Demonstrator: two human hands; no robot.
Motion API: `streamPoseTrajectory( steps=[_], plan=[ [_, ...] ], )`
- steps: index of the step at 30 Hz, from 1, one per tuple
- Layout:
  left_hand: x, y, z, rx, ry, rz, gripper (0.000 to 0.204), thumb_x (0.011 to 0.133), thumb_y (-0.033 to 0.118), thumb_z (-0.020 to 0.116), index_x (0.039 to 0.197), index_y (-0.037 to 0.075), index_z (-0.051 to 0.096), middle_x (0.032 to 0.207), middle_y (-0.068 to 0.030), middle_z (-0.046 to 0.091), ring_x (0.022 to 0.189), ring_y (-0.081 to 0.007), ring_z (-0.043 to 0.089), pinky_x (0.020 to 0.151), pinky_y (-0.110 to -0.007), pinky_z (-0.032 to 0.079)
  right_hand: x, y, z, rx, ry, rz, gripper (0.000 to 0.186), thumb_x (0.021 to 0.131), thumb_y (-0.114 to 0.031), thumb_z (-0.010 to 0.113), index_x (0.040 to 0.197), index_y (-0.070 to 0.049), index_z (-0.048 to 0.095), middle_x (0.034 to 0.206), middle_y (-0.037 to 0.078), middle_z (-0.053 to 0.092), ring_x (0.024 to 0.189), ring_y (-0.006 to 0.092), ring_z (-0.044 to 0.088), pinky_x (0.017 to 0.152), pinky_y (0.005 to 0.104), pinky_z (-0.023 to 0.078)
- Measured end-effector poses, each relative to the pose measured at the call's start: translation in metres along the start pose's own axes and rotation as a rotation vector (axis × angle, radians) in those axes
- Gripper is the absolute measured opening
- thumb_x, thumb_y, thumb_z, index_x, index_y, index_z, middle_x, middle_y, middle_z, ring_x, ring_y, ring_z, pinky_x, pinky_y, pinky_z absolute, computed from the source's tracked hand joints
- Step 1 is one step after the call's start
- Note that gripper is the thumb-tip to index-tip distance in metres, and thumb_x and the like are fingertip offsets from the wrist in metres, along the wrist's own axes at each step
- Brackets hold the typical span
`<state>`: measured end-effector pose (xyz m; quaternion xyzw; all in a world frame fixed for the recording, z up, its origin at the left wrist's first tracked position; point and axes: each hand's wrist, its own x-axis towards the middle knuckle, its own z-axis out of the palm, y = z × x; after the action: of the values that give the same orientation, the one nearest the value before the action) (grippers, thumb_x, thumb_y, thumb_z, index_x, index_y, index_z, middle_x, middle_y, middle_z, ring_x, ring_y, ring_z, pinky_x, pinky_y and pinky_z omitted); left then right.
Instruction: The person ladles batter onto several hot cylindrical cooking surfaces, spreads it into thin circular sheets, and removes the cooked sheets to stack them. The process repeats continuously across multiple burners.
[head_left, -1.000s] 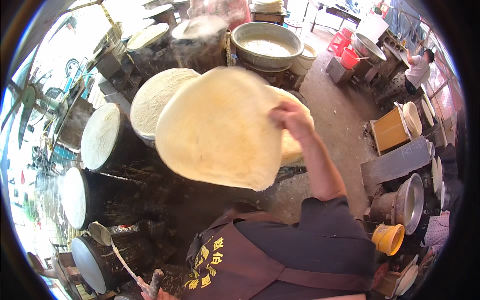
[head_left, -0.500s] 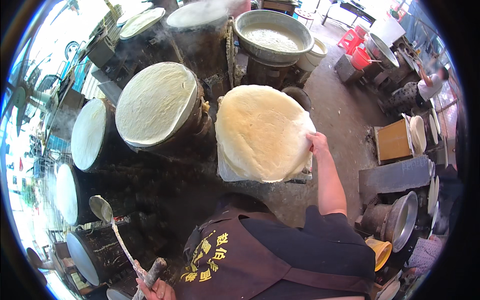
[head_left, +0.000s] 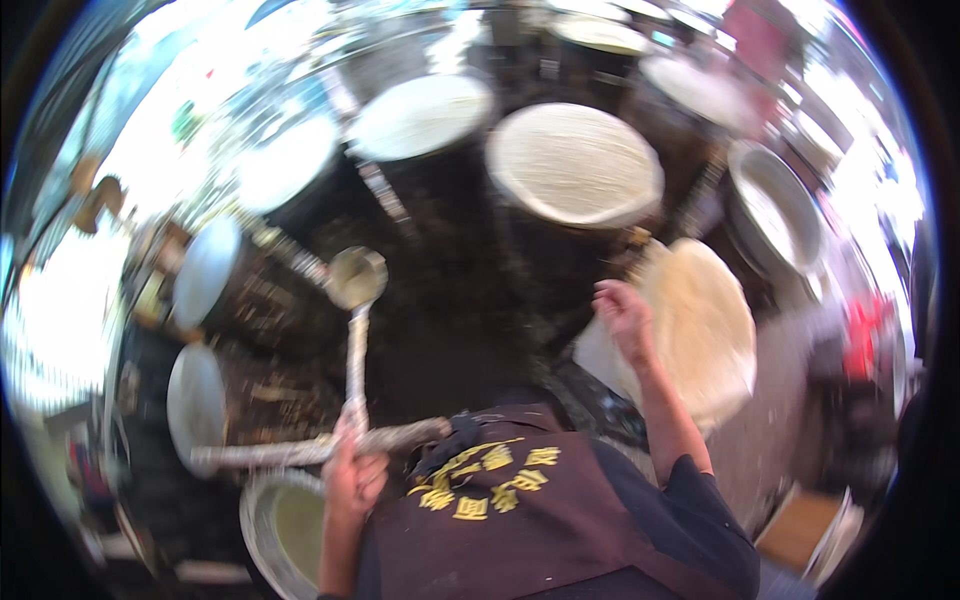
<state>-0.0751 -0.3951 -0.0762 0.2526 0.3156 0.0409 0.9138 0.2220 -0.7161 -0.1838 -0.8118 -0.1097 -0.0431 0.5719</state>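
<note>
My left hand [head_left: 354, 472] is closed around the handle of a ladle [head_left: 358, 280] and a thick, crusted wooden stick [head_left: 265, 455] lying crosswise to it. The round ladle bowl points away from me, up over the dark gap between the drums. Off to the right, a stack of round, pale-golden flatbreads [head_left: 705, 330] rests on a low stand. My right hand [head_left: 626, 316] hovers at the stack's left side, fingers loosely curled, with nothing visible in them. Blur hides the exact finger positions.
Several dark drums with pale round tops curve around me, including a batter-covered one [head_left: 575, 165] ahead. A metal basin [head_left: 780, 215] of whitish liquid stands far right. By my left forearm sits a pail [head_left: 262, 530] of pale liquid. A red stool [head_left: 865, 335] stands at the right.
My view has swung left, shifting the drums and flatbreads rightward. My right hand has let go of the flatbread's right edge and moved to its left side. The ladle and stick stay in my left hand.
</note>
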Motion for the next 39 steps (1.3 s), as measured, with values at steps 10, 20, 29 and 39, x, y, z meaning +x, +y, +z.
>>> streamPoseTrajectory(
  steps=[10, 20, 29, 39],
  plan=[
    [-0.067, -0.026, -0.071, 0.206, 0.416, 0.455, 0.057, 0.097, 0.035, 0.052, 0.146, 0.019, 0.026, 0.062, 0.0036, 0.04, 0.043, -0.0044, 0.038, 0.036, -0.02, 0.035, -0.142, -0.203, 0.25, 0.066, -1.496, -0.933, 0.06, 0.082, -0.013, 0.066, 0.137, -0.012, 0.042, 0.099, 0.013, 0.062, 0.084, 0.0318, 0.063, 0.072, 0.0382, 0.054],
    [-0.179, -0.172, -0.316, 0.883, 1.531, -0.008, 0.063, 0.088, 0.013, 0.053, 0.145, 0.006, 0.028, 0.092, -0.0273, 0.064, 0.075, -0.0407, 0.064, 0.067, -0.046, 0.051, -0.19, -0.155, 0.305, 0.051, -1.627, -0.487, 0.043, 0.08, -0.004, 0.062, 0.123, -0.003, 0.056, 0.083, 0.011, 0.064, 0.069, 0.0139, 0.061, 0.063, 0.0283, 0.049],
    [-0.194, -0.192, -0.31, 0.817, 1.265, 0.083, 0.061, 0.087, 0.013, 0.055, 0.143, 0.016, 0.033, 0.077, -0.024, 0.063, 0.066, -0.0389, 0.062, 0.063, -0.047, 0.048, -0.234, -0.158, 0.327, -0.061, -1.673, -0.187, 0.05, 0.082, -0.002, 0.056, 0.132, -0.008, 0.052, 0.077, 0.002, 0.061, 0.054, 0.0065, 0.049, 0.05, 0.0232, 0.042],
    [-0.225, -0.207, -0.332, 0.933, 1.187, 0.05, 0.06, 0.088, 0.014, 0.055, 0.144, 0.022, 0.034, 0.09, -0.026, 0.062, 0.079, -0.0386, 0.063, 0.07, -0.046, 0.048, -0.24, -0.157, 0.329, -0.168, -1.669, -0.137, 0.053, 0.082, -0.001, 0.055, 0.134, -0.01, 0.052, 0.07, 0.0, 0.058, 0.053, 0.0059, 0.049, 0.047, 0.0229, 0.041]
  ],
)
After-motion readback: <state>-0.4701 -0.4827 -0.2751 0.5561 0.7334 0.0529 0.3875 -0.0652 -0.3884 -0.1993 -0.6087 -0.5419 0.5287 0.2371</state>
